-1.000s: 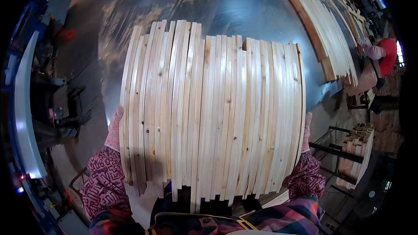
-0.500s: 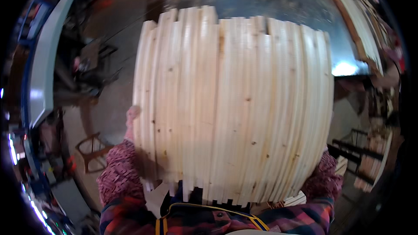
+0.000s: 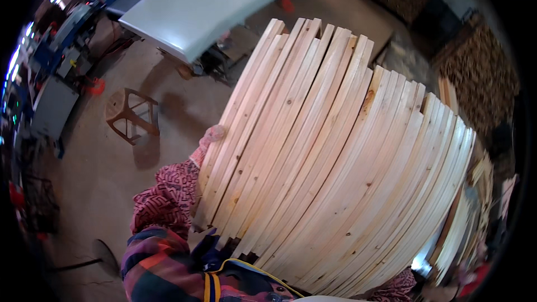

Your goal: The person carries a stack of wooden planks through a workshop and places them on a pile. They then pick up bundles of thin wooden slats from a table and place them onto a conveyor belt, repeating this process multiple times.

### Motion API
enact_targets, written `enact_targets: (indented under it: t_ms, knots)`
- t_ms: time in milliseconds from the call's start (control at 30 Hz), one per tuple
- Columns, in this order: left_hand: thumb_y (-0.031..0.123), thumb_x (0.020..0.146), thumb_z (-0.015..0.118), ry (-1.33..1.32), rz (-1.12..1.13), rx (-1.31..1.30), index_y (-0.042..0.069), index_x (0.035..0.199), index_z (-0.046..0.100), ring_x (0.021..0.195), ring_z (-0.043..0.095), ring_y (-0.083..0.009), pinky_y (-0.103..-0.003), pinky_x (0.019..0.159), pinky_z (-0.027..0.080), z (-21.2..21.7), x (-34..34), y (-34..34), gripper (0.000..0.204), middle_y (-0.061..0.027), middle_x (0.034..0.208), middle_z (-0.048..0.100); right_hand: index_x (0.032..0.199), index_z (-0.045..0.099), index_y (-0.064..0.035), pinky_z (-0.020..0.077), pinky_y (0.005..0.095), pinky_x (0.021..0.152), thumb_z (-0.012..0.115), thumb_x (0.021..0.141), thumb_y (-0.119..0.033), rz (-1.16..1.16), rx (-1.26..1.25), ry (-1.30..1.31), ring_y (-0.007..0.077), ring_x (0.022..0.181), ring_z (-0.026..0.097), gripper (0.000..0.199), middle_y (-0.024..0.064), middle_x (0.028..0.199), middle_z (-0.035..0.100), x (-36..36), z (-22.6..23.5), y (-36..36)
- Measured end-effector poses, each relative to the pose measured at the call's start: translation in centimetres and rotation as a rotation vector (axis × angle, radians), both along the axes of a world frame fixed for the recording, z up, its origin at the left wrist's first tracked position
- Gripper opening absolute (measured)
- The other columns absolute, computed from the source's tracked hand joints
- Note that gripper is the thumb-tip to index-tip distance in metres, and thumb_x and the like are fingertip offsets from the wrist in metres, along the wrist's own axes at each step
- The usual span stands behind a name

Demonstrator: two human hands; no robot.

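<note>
A wide bundle of pale wooden slats (image 3: pixel 330 156), packed side by side with uneven ends, is held in front of my body. The slats have small dark knots and slant up toward the right. My left hand (image 3: pixel 211 137), in a pinkish knit glove, grips the bundle's left edge, with its thumb along the outermost slat. A pink and black patterned sleeve covers that forearm. At the lower right, only the matching right sleeve (image 3: pixel 397 286) shows beneath the bundle's near side. The slats hide my right hand and its fingers.
A brown stool (image 3: pixel 132 113) stands on the floor to the left. Beyond it is a long pale-topped table (image 3: pixel 218 8). Large stacks of wood (image 3: pixel 475 72) rise at the far right, and more strips (image 3: pixel 454 235) lie at the right. Machinery (image 3: pixel 56 92) lines the left side.
My view has swung left, bringing the stool and pale table closer to the middle. The dark worktop beyond the bundle has mostly left view. The slats now look tilted, and are still held.
</note>
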State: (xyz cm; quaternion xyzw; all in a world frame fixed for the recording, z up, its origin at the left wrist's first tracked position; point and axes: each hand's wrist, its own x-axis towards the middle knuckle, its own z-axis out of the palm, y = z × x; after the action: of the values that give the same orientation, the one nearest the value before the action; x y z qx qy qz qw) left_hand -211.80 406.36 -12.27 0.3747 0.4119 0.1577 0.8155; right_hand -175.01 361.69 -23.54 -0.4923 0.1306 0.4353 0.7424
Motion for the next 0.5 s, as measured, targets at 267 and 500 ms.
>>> enact_targets:
  t_ms: [267,500]
  knots:
    - [0.043,0.088,0.059,-0.127,-0.05,0.377,0.006,0.125,0.058,0.098,0.064,-0.0253,-0.041,0.083,0.053,0.4,-2.8,-1.7,0.052,-0.012,0.111,0.065,0.141,0.043,-0.0058,0.049,0.0415,0.099,0.047,0.091,-0.066,0.052,0.147,-0.232,0.0298,0.116,0.057,0.079,0.0156,0.133,0.054,2.6,-1.5,2.4]
    - [0.044,0.092,0.054,0.118,0.053,0.744,0.008,0.127,0.058,0.102,0.063,-0.0244,-0.039,0.089,0.051,4.9,2.5,-5.7,0.05,-0.0113,0.114,0.065,0.14,0.044,-0.0057,0.0482,0.0406,0.1,0.047,0.091,-0.067,0.055,0.256,-0.309,0.0291,0.116,0.056,0.079,0.0148,0.132,0.054,4.1,-2.0,-1.9]
